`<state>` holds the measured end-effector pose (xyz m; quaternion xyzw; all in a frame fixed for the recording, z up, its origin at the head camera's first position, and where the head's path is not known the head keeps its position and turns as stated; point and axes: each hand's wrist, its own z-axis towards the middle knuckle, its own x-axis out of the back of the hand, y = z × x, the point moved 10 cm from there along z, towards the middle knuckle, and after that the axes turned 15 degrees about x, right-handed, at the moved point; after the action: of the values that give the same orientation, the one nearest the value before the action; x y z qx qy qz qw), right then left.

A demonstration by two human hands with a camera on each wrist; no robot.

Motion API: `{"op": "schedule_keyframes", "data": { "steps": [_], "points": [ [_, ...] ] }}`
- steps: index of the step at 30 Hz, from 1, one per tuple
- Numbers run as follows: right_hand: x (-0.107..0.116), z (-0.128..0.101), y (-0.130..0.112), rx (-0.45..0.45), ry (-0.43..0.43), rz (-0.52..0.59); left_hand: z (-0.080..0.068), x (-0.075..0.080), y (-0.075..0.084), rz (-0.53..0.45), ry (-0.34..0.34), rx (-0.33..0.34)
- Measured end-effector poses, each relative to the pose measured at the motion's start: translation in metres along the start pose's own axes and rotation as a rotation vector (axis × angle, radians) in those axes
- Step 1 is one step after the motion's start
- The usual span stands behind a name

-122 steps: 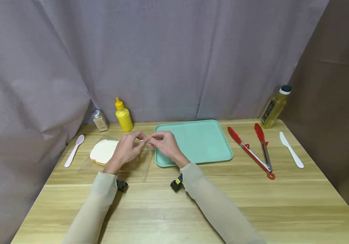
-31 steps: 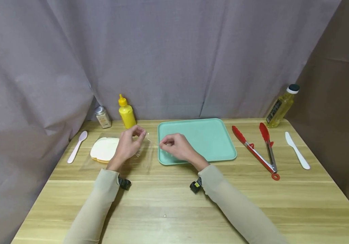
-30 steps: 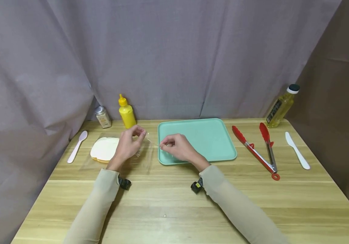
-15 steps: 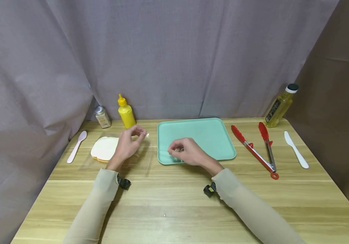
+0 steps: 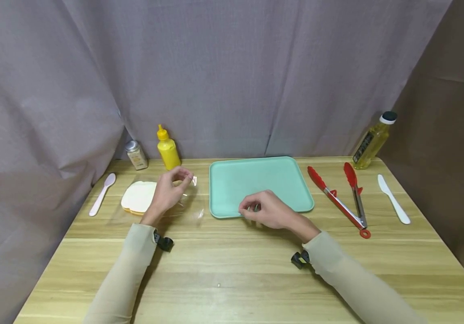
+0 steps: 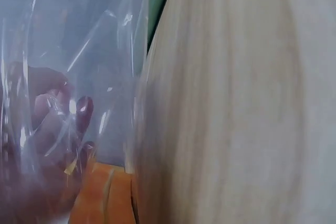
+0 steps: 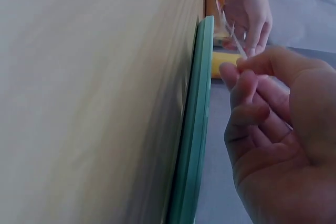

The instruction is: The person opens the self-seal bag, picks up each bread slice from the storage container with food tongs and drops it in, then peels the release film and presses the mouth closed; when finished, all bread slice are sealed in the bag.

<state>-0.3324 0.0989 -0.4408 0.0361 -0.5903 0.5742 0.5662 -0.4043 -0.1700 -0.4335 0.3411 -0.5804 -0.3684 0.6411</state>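
Observation:
Sliced bread (image 5: 137, 196) lies at the left inside a clear plastic bag (image 6: 105, 40). Over the bag's right part, my left hand (image 5: 167, 193) pinches the clear film between thumb and index finger. My right hand (image 5: 270, 209) is above the front edge of the mint-green tray (image 5: 256, 177), thumb and index fingertips pressed together. In the right wrist view a thin clear plastic strip (image 7: 237, 40) runs from the bag side to the right fingertips, which pinch it. The left wrist view shows the left fingers through the film, with orange bread crust (image 6: 102, 195) below.
A spoon (image 5: 102, 194), a seasoning jar (image 5: 136, 156) and a yellow squeeze bottle (image 5: 168, 150) are at the left. Red-tipped tongs (image 5: 341, 208), a white knife (image 5: 394, 199) and an oil bottle (image 5: 371, 143) stand or lie at the right. A curtain hangs behind.
The hands were together at the bag's edge; my right hand has since moved right and toward me, drawing the clear strip out. My left hand has stayed nearly in place.

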Motion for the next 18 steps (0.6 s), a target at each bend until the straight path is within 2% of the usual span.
{"op": "schedule_keyframes", "data": {
  "steps": [7,18],
  "points": [
    [0.010,-0.031,0.000,0.002,-0.041,-0.002,0.001,0.000,-0.004,-0.013,-0.023,0.007],
    [0.036,-0.090,0.012,-0.040,-0.043,0.021,0.001,-0.004,-0.005,0.015,-0.028,0.005]
  ]
}}
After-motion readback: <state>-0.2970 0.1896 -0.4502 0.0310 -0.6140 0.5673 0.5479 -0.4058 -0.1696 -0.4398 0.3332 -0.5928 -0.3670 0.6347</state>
